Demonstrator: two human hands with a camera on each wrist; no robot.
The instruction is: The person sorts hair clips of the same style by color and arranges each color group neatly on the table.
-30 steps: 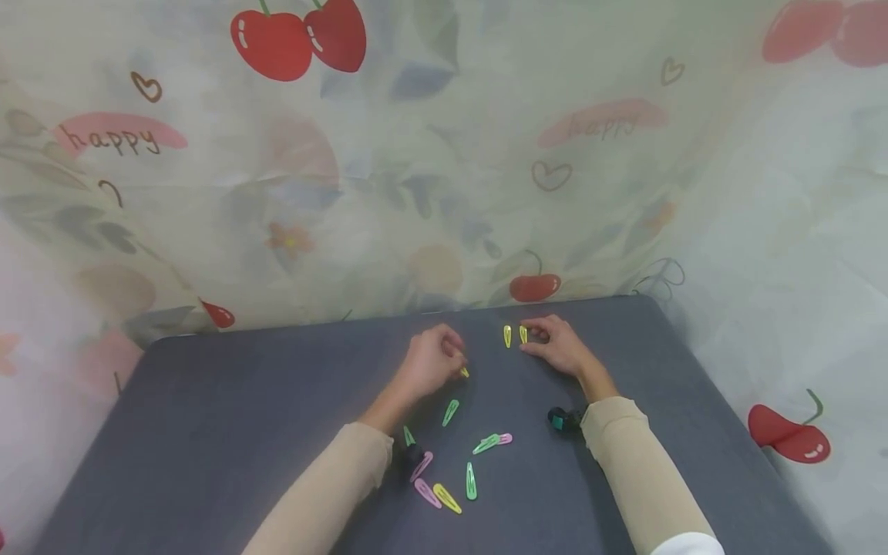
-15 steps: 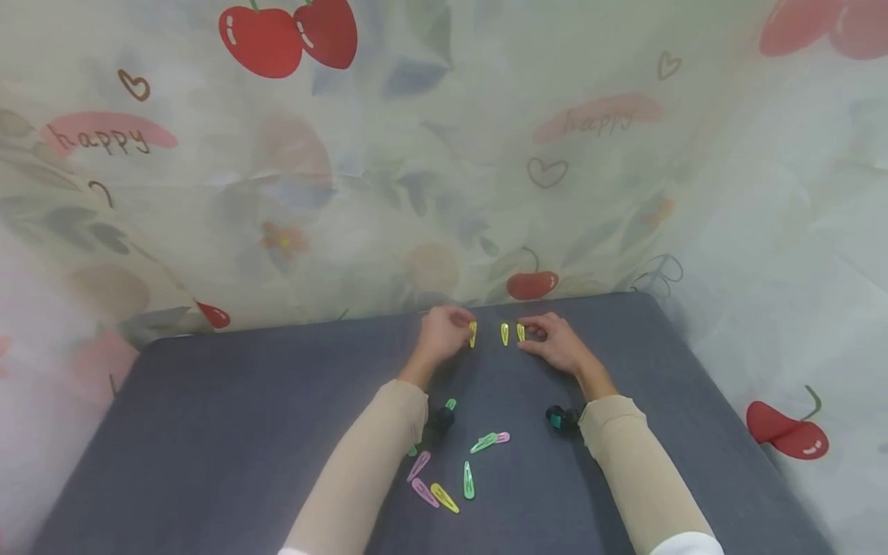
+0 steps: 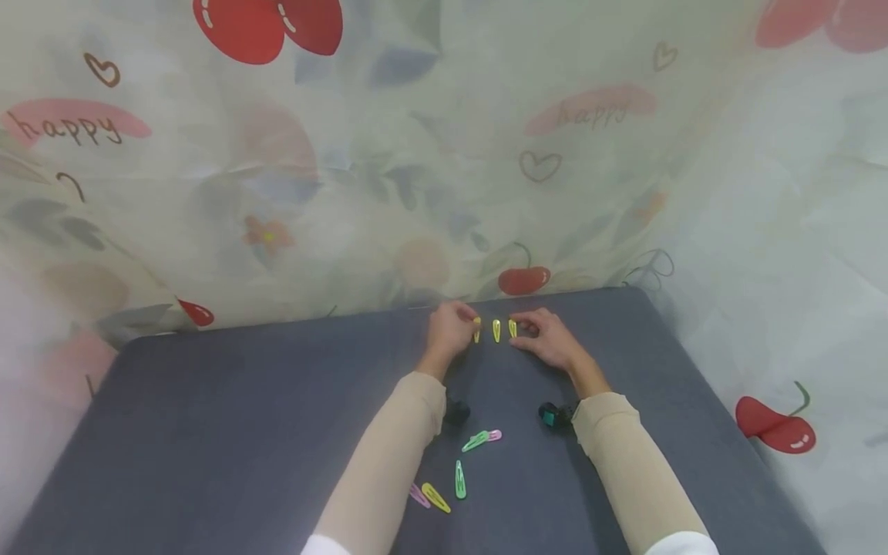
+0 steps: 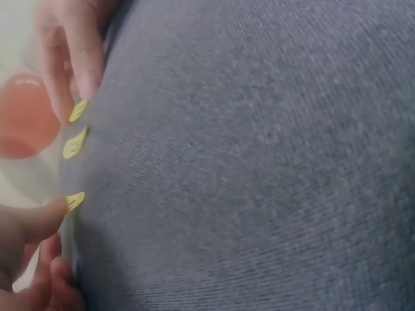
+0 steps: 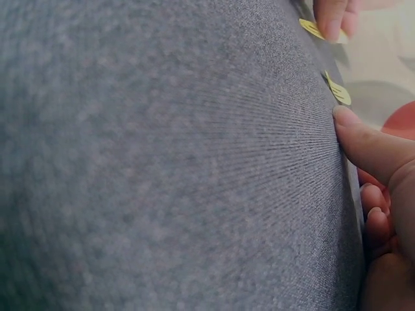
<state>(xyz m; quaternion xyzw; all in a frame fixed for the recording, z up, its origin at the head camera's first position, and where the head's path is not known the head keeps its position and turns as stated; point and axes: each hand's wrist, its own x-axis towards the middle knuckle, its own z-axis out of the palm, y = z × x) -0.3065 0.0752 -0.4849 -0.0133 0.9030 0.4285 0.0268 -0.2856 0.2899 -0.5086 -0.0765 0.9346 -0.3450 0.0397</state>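
Observation:
Three yellow snap hair clips line up near the table's back edge. My left hand point(image 3: 449, 331) pinches the left clip point(image 3: 476, 333) between thumb and finger, its tip pointing towards me; the same clip point(image 4: 76, 201) shows at the fingertips in the left wrist view. The middle clip point(image 3: 496, 331) lies on the cloth between both hands. At the right clip point(image 3: 512, 328), my right hand point(image 3: 551, 341) holds the two ends with index finger and thumb. In the right wrist view my right thumb point(image 5: 363, 139) hides that clip, while the middle clip point(image 5: 338, 91) shows past it.
Nearer me lie a green clip point(image 3: 475, 441) overlapping a pink clip point(image 3: 495, 435), another green clip point(image 3: 461, 479), a yellow clip point(image 3: 435, 497) and a pink clip point(image 3: 419, 496) partly under the left sleeve. A patterned curtain point(image 3: 381, 193) hangs behind the dark table point(image 3: 277, 416).
My left hand has carried its yellow clip back and right, into line beside the other two. The right hand stays at its clip. The head view has shifted slightly.

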